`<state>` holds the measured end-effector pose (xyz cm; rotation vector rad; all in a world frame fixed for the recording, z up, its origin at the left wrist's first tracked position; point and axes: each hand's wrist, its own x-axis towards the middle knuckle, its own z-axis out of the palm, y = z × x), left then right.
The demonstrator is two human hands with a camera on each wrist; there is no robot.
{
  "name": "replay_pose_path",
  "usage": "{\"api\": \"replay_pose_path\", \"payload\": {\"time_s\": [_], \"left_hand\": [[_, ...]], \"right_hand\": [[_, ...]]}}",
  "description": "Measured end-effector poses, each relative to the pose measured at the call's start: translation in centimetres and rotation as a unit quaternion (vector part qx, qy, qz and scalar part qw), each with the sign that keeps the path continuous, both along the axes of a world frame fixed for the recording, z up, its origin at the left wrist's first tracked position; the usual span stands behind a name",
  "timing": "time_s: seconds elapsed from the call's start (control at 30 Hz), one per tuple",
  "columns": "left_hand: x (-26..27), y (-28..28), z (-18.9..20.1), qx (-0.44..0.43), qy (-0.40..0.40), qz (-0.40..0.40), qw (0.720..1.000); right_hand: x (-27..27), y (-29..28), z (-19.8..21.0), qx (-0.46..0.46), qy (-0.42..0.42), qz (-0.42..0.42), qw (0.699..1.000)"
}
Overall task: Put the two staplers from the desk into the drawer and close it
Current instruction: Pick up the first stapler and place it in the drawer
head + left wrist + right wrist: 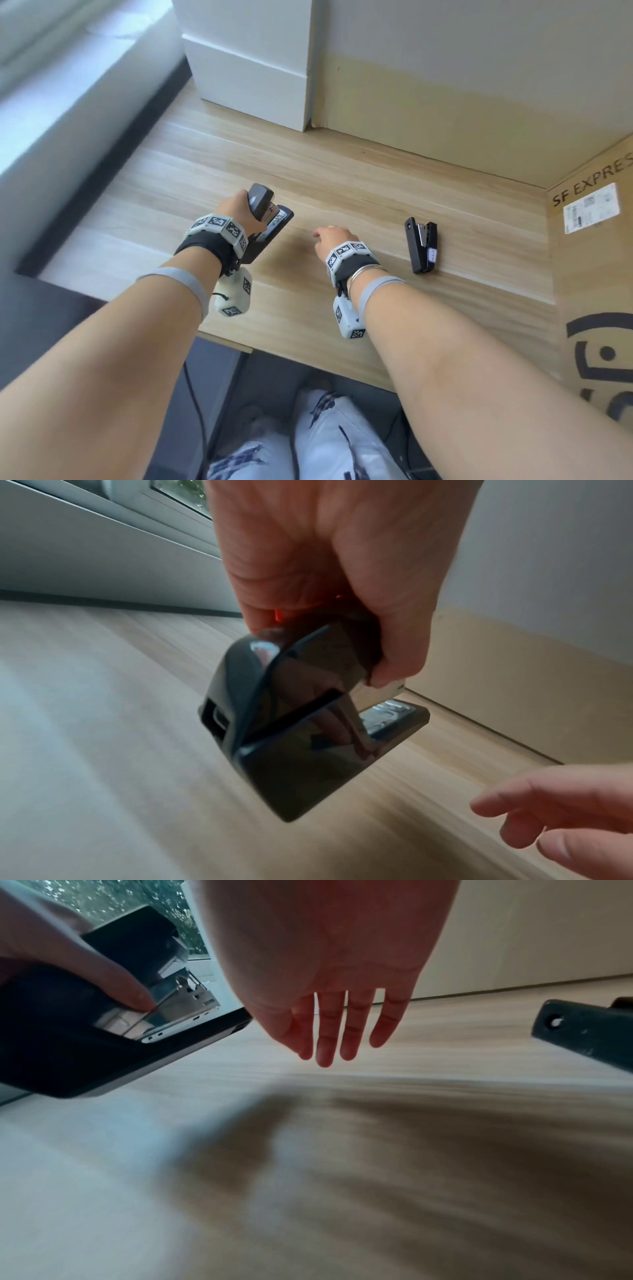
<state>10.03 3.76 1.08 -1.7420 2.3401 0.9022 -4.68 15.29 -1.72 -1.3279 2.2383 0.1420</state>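
Observation:
My left hand (pixel 239 214) grips a large dark grey stapler (pixel 265 222) by its top arm and holds it just above the wooden desk (pixel 342 178); its base hangs open below (pixel 301 772). The same stapler shows at the left of the right wrist view (pixel 103 1047). My right hand (pixel 334 236) hovers over the middle of the desk with straight, relaxed fingers (pixel 325 1042) and holds nothing. A smaller black stapler (pixel 422 245) lies on its side on the desk to the right of that hand; one end of it shows (pixel 582 1034). No drawer is in view.
A white cabinet block (pixel 253 78) stands at the back of the desk. A cardboard box marked SF EXPRESS (pixel 596 274) walls off the right side. A window sill (pixel 51 102) runs along the left. My legs (pixel 325 438) and a cable are under the desk's front edge.

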Motion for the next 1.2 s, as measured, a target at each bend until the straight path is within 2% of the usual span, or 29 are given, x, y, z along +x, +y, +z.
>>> {"api": "replay_pose_path", "payload": {"time_s": [0.37, 0.7, 0.8, 0.93, 1.2], "left_hand": [[17.6, 2.9, 0.0, -0.006, 0.016, 0.073, 0.997], [30.6, 7.6, -4.5, 0.049, 0.039, 0.193, 0.979], [32.9, 8.7, -6.9, 0.065, 0.042, 0.211, 0.974], [34.6, 9.5, -11.0, 0.086, -0.010, 0.202, 0.975], [34.6, 9.0, -19.0, 0.112, -0.089, 0.177, 0.974]], "right_hand": [[12.9, -1.7, -1.5, -0.050, 0.033, 0.049, 0.997], [20.9, -3.0, -5.0, -0.134, 0.057, 0.060, 0.988], [22.4, -3.2, -6.6, -0.171, 0.059, 0.057, 0.982], [23.3, -3.6, -8.0, -0.158, 0.059, 0.045, 0.985], [23.7, -3.7, -9.9, -0.186, 0.093, 0.027, 0.978]]}}
